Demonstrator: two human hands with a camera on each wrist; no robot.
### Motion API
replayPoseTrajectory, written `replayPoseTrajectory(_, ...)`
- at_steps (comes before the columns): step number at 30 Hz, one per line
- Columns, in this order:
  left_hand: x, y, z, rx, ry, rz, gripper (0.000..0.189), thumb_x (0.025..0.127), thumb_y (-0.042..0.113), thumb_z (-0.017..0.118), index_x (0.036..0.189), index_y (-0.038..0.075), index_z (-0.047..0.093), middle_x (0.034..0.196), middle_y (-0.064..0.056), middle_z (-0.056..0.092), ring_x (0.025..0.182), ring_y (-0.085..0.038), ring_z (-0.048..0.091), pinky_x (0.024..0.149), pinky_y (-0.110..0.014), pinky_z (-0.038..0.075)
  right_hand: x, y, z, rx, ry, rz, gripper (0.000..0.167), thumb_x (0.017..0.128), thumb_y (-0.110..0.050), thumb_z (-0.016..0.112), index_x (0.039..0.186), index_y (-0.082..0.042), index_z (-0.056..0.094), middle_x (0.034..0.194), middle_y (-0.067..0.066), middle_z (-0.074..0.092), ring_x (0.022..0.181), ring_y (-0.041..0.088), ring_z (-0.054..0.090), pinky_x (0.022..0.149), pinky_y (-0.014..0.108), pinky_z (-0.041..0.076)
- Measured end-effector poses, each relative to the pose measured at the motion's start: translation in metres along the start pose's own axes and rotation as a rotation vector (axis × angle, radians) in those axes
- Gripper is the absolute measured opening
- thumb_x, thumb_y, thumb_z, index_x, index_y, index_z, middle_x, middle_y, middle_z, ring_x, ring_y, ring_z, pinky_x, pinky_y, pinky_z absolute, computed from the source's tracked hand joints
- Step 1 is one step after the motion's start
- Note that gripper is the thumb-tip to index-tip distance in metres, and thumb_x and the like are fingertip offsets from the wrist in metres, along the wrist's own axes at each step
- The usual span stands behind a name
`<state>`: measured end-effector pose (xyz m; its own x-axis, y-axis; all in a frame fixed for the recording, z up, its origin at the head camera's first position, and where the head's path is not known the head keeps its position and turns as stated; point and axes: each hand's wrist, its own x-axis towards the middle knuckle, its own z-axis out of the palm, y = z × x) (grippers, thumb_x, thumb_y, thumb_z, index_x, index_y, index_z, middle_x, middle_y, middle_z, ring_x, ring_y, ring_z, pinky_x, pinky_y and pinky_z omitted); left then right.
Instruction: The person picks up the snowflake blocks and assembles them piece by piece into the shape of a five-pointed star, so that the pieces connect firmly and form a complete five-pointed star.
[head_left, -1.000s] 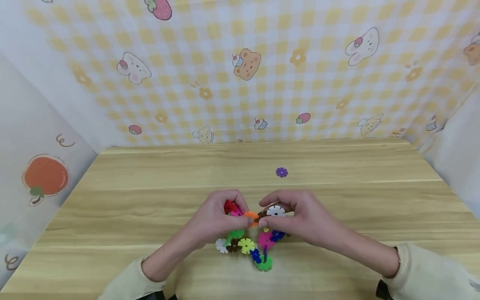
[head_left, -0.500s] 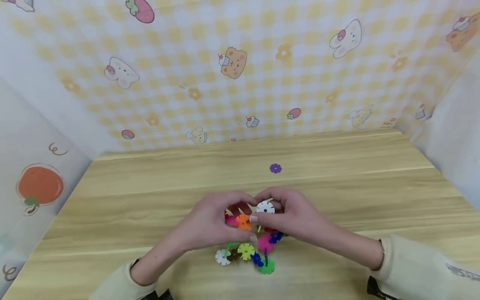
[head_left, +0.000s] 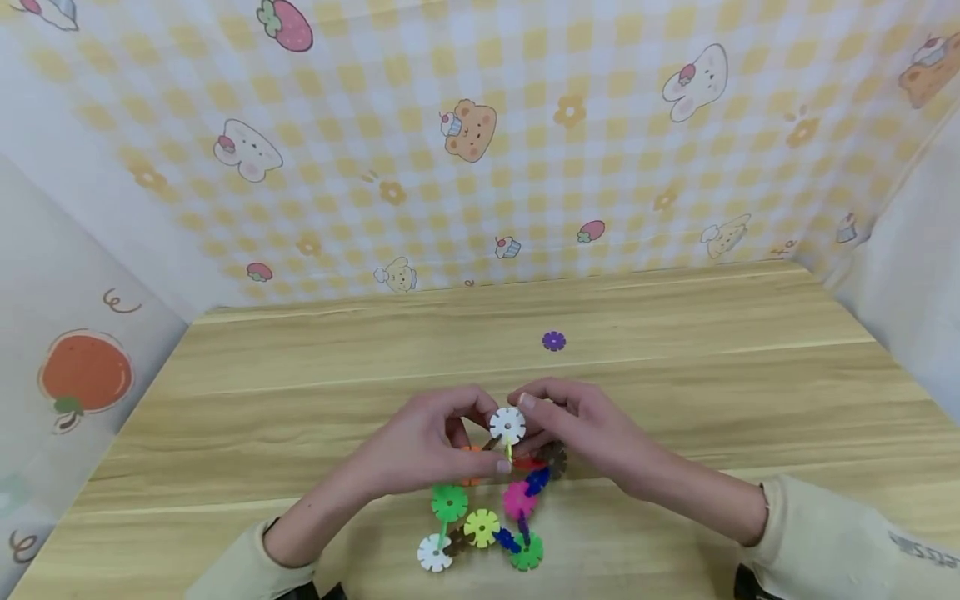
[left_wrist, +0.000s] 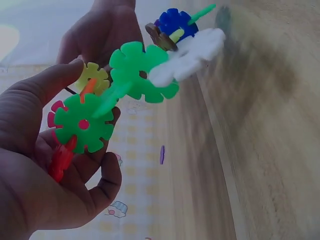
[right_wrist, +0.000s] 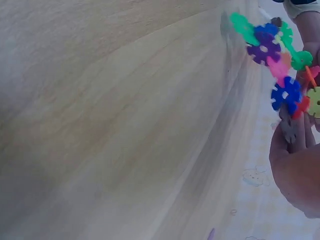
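Note:
A chain of interlocking plastic snowflake discs (head_left: 482, 528) hangs between my hands above the table, in green, white, brown, yellow, blue, pink and other colours. My left hand (head_left: 412, 442) holds its left side, thumb and fingers around the orange disc (head_left: 470, 469). In the left wrist view, a green disc (left_wrist: 95, 130) and a red disc (left_wrist: 59, 162) lie against that palm. My right hand (head_left: 600, 429) grips the chain's right part, near the brown disc (head_left: 556, 460). A white disc (head_left: 507, 426) stands between the two hands, joined to a yellow disc (head_left: 509, 451) seen edge-on. Fingers hide some joints.
One loose purple disc (head_left: 553, 341) lies on the wooden table (head_left: 337, 350) beyond the hands. A yellow checked cloth (head_left: 337, 150) with cartoon prints covers the wall behind, and white cloth hangs at both sides.
The white disc has shifted left, from within the right hand to between both hands. The chain's lower part hangs further down, showing more green. The right thumb has moved up off the white disc.

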<state>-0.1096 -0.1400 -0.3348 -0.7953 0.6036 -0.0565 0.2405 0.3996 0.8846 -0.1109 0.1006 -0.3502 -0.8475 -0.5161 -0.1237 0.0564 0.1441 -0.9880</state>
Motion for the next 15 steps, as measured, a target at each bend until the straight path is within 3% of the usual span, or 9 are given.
replayPoseTrajectory(9,0.0,-0.004,-0.004,-0.103,-0.002,-0.038,0.027,0.087,0.022,0.08,0.106,0.009,0.065,0.092,-0.003,0.075,0.066,-0.014,0.062,0.06,-0.027,0.053,0.004,0.009,-0.013,0.038,0.155,0.024,0.049,0.108,-0.031,0.051,0.133,0.011,0.054,0.116,0.019,0.073,0.105,0.025,0.074,0.096,0.033,0.056)
replayPoseTrajectory(15,-0.001,-0.005,-0.004,-0.133,-0.002,-0.079,0.031,0.086,0.02,0.081,0.107,0.008,0.062,0.086,-0.003,0.074,0.067,-0.014,0.06,0.061,-0.025,0.05,0.011,0.026,-0.032,-0.096,0.249,0.091,0.045,0.105,-0.022,0.057,0.135,0.011,0.051,0.117,0.022,0.069,0.102,0.026,0.072,0.088,0.033,0.06)
